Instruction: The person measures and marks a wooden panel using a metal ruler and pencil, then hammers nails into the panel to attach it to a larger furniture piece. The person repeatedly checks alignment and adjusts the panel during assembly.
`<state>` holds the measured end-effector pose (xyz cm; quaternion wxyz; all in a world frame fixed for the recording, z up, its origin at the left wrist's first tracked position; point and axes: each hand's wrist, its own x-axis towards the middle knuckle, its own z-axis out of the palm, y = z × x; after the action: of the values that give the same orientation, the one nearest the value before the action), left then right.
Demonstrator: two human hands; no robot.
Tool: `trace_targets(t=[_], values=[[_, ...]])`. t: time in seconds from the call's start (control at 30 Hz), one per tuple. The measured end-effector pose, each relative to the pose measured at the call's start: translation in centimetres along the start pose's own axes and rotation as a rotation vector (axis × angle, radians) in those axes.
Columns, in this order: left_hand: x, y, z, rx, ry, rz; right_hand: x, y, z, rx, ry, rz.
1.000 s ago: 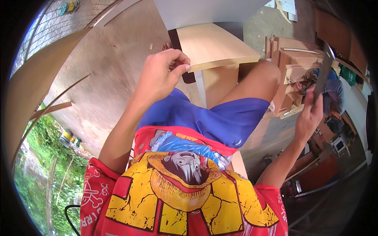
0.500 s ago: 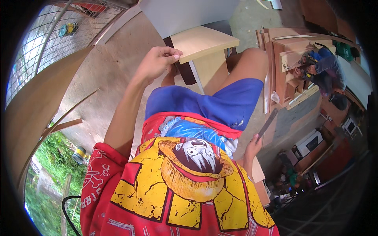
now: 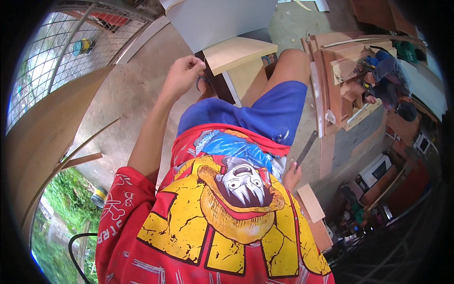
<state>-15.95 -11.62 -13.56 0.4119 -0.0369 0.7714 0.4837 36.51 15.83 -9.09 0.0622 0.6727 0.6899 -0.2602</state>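
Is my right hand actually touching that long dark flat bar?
Touching. The head view shows it: the fingers of your right hand close on the near end of the dark flat bar, whose rest sticks out beyond them.

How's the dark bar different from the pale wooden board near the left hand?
Colour: the dark bar is dark grey, while the pale wooden board is light tan. Shape: the bar is a narrow strip; the board is much wider. Place: the bar is gripped in the right hand, but the board is up front, near the left hand. Both look flat.
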Motion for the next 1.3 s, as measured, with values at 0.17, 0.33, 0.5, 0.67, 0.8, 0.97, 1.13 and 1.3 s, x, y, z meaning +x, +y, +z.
trace_targets(t=[0.17,0.33,0.5,0.67,0.8,0.97,1.13,1.3], values=[[-2.3,3.8,-1.4,0.586,0.044,0.081,-0.4,1.7,0.7,0.035,-0.022,0.029],[1.0,-0.4,1.5,0.307,0.127,0.566,0.3,0.9,4.4,0.009,-0.035,0.019],[1.5,0.6,3.1,0.199,0.14,0.351,-0.6,-1.3,4.5,-0.042,-0.032,-0.04],[2.3,0.9,3.4,0.25,0.149,0.388,0.3,1.6,5.3,0.015,-0.034,0.03],[2.9,1.4,3.0,0.341,0.093,0.365,0.4,2.5,5.5,-0.042,-0.046,-0.022],[4.9,1.1,3.3,0.334,0.138,0.362,0.8,5.0,7.1,0.006,0.01,-0.075],[6.1,1.7,5.8,0.289,0.219,0.501,0.0,5.6,7.1,0.045,-0.091,-0.05],[6.4,2.1,7.0,0.477,0.167,0.619,-2.0,6.4,7.9,0.027,-0.004,-0.012]])
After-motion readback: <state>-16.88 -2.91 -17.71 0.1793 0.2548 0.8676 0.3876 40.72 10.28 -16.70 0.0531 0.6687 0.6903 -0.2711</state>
